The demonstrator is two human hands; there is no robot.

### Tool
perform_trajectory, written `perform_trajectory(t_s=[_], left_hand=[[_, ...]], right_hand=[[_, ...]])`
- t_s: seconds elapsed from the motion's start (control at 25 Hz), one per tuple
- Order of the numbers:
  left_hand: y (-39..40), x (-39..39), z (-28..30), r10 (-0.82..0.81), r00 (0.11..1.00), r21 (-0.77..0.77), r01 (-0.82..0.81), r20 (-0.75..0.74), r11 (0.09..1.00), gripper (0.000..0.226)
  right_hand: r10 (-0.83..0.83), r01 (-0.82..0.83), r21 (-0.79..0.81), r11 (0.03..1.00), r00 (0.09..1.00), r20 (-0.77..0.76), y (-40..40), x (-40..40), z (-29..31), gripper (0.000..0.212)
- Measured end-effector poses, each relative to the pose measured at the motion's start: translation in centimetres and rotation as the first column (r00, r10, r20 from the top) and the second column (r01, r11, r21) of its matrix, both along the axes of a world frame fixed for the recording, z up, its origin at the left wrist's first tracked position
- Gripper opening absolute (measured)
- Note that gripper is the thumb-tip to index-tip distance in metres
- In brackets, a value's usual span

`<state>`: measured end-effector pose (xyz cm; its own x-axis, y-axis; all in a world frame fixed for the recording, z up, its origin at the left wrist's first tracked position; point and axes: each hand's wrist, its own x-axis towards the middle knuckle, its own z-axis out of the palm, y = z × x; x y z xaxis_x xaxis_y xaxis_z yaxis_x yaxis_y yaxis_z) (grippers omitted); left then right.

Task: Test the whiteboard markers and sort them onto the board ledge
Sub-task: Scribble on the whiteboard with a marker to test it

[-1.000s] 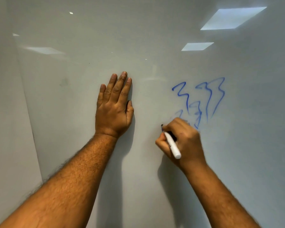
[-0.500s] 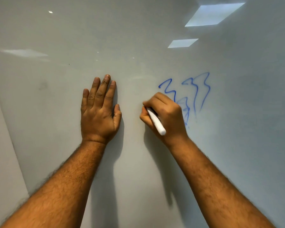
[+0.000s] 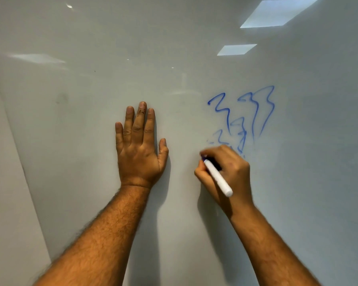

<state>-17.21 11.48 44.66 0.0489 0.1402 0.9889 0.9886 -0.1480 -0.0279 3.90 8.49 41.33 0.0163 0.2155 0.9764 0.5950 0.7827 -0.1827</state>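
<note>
Left hand (image 3: 140,149): my palm flat on the whiteboard (image 3: 91,120), fingers straight, holding nothing.
Right hand (image 3: 225,172): curled tight around the marker (image 3: 217,177), tip at the board.

Single head-worn wide-angle view, facing forward at close range onto the whiteboard (image 3: 91,141), both forearms entering from below.

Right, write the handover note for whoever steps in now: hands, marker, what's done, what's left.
Left hand: open, flat on the whiteboard, holding nothing.
Right hand: gripping a white-barrelled marker, tip at the board.
Done: blue scribbles show above the right hand, so blue ink has been tested here.
Left: finish this test and place the marker on the ledge. Ledge and other markers are out of view.
</note>
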Motion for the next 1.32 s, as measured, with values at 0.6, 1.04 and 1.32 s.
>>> perform_trajectory(t_s=[0.6,1.04,1.32], left_hand=[[0.0,0.0,-0.9,-0.002,1.000,-0.007,0.001,-0.013,1.000,0.075],[-0.1,-0.3,-1.0,-0.012,0.999,-0.002,0.012,-0.033,1.000,0.075],[-0.2,-0.4,-1.0,0.010,0.999,-0.018,-0.011,-0.041,1.000,0.076]], right_hand=[[-0.131,0.142,0.072,0.987,0.981,-0.139,0.5,3.9,-6.0,0.011],[-0.119,0.141,0.130,0.981,0.979,-0.167,0.9,3.4,-4.2,0.006],[0.032,-0.127,-0.169,0.977,0.879,-0.477,-1.7,-0.6,-6.9,0.020]])
